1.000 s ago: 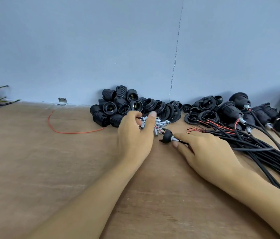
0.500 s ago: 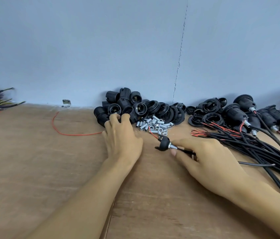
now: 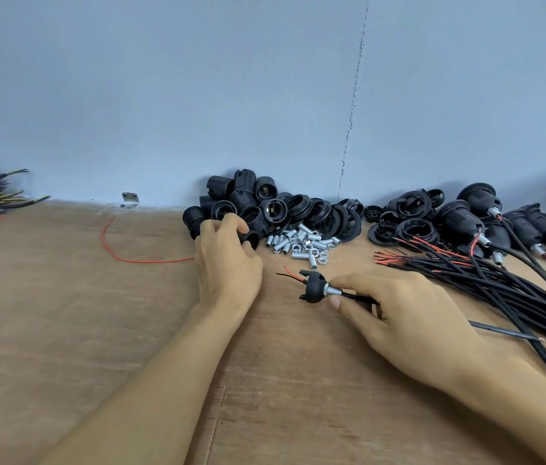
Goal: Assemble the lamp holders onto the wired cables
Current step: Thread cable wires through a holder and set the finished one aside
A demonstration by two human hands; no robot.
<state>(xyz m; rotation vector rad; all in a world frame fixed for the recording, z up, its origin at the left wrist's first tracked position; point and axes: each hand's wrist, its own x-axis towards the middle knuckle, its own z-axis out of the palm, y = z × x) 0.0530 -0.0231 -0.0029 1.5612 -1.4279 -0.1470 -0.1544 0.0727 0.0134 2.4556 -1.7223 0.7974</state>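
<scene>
The wooden table (image 3: 63, 313) runs up to a blue wall (image 3: 197, 95). The left hand (image 3: 228, 260) reaches to 12 o'clock, its fingers curled around one black lamp holder (image 3: 251, 239) at the near edge of the holder pile (image 3: 241, 199). At 3 o'clock of that pile lies a heap of metal threaded tubes and nuts (image 3: 302, 241), with black rings (image 3: 325, 213) stacked just behind it.

The right hand (image 3: 399, 317) rests on the table at 3 o'clock of the left hand. Thumb and forefinger pinch a black cable (image 3: 362, 298) just behind a metal tube (image 3: 333, 291). A black cap (image 3: 313, 286) sits on the cable end, pointing to 9 o'clock, with red and black leads protruding.

At 2 o'clock of the right hand lies the cable bundle (image 3: 500, 286), stripped ends toward 9 o'clock. Assembled holders (image 3: 466, 216) lie beyond it, against the wall. A loose red wire (image 3: 137, 260) lies at 9 o'clock of the left hand.
</scene>
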